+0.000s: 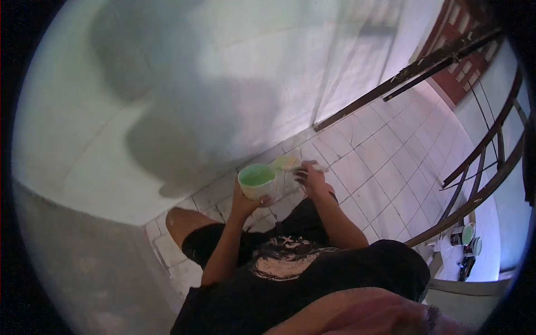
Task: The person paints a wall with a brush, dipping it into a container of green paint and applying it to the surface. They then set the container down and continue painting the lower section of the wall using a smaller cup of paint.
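Observation:
My left hand (249, 204) is wrapped round the lower side of a small white tub (259, 191) with pale green paint inside. The tub tilts a little, its open top towards me. In my right hand (311, 178) is a paintbrush, its fingers closed round the handle. The brush's light green, paint-coated head (285, 163) points left, right at the tub's rim in this view. My fingers hide part of the handle.
A pale painted wall (167, 84) with shadows rises ahead. White floor tiles (379, 162) stretch to the right. A dark wooden rail (402, 78) crosses there, and a curved railing (486, 195) stands farther right. Paint containers (461, 235) sit at lower right.

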Available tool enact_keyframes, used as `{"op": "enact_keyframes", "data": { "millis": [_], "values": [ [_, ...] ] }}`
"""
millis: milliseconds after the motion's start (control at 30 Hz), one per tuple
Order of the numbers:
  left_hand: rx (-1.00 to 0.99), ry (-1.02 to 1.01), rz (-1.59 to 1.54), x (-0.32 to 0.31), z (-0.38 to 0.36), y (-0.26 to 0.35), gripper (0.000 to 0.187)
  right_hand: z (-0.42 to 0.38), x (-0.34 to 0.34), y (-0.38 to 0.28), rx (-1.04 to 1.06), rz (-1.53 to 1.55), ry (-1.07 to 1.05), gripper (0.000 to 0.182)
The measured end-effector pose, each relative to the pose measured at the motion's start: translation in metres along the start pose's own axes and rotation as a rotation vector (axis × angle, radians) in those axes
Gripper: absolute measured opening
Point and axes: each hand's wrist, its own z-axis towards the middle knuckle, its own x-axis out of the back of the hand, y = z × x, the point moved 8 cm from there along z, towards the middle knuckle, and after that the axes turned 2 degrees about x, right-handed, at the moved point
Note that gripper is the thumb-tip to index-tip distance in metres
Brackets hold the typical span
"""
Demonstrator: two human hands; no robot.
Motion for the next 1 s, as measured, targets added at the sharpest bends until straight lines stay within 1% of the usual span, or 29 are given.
{"op": "enact_keyframes", "data": {
  "millis": [33, 100, 133, 167, 200, 233, 300, 333, 367, 433, 500, 567, 633, 700, 800, 867, 933, 967, 1000],
  "values": [
    [0.023, 0.027, -0.008, 0.002, -0.001, -0.001, 0.084, -0.001, 0.000, -0.004, 0.035, 0.039, 0.001, 0.025],
    [-0.043, 0.005, 0.083, -0.002, -0.009, 0.013, 0.086, -0.020, -0.008, -0.022, 0.064, 0.038, 0.035, 0.024],
    [-0.022, 0.041, 0.075, 0.001, -0.011, 0.009, 0.086, -0.022, -0.012, -0.031, 0.105, 0.070, -0.021, 0.021],
    [-0.020, 0.011, 0.162, -0.001, -0.010, 0.005, 0.088, -0.029, -0.010, -0.035, 0.077, 0.044, -0.041, 0.021],
    [-0.028, -0.017, 0.262, 0.003, -0.010, 0.005, 0.090, -0.034, -0.018, -0.049, 0.145, 0.033, -0.093, 0.020],
    [-0.038, 0.018, 0.281, 0.010, -0.010, 0.005, 0.090, -0.037, -0.030, -0.064, 0.222, 0.039, -0.152, 0.020],
    [-0.135, -0.054, 0.287, 0.004, -0.007, 0.007, 0.095, -0.049, -0.039, -0.083, 0.310, 0.035, -0.169, 0.018],
    [-0.142, -0.043, 0.301, 0.006, -0.006, 0.006, 0.095, -0.053, -0.042, -0.091, 0.356, 0.060, -0.207, 0.018],
    [-0.159, -0.065, 0.261, 0.005, -0.005, 0.004, 0.096, -0.060, -0.048, -0.094, 0.356, 0.065, -0.217, 0.018],
    [-0.172, -0.090, 0.215, 0.003, -0.007, 0.009, 0.096, -0.072, -0.048, -0.102, 0.357, 0.116, -0.169, 0.018],
    [-0.086, -0.076, 0.273, 0.004, -0.008, 0.019, 0.096, -0.073, -0.050, -0.100, 0.334, 0.108, -0.182, 0.018],
    [-0.127, -0.080, 0.328, 0.011, -0.003, 0.010, 0.097, -0.077, -0.054, -0.099, 0.343, 0.037, -0.132, 0.018],
    [-0.172, -0.072, 0.401, 0.020, -0.002, 0.010, 0.099, -0.076, -0.059, -0.092, 0.343, 0.048, -0.174, 0.017],
    [-0.118, -0.090, 0.361, 0.017, -0.004, 0.012, 0.102, -0.081, -0.065, -0.087, 0.304, 0.091, -0.220, 0.017],
    [-0.141, -0.078, 0.422, 0.022, 0.000, 0.024, 0.103, -0.086, -0.076, -0.088, 0.336, 0.104, -0.260, 0.018],
    [-0.117, -0.084, 0.428, 0.023, -0.001, 0.024, 0.103, -0.091, -0.079, -0.086, 0.340, 0.075, -0.262, 0.018],
    [-0.154, -0.085, 0.416, 0.030, 0.001, 0.028, 0.103, -0.100, -0.085, -0.102, 0.561, -0.094, -0.228, 0.021],
    [-0.172, -0.068, 0.438, 0.033, 0.001, 0.027, 0.103, -0.099, -0.089, -0.105, 0.586, -0.077, -0.317, 0.020],
    [-0.191, -0.053, 0.459, 0.037, 0.004, 0.026, 0.103, -0.097, -0.091, -0.108, 0.648, -0.137, -0.370, 0.017]
  ]
}}
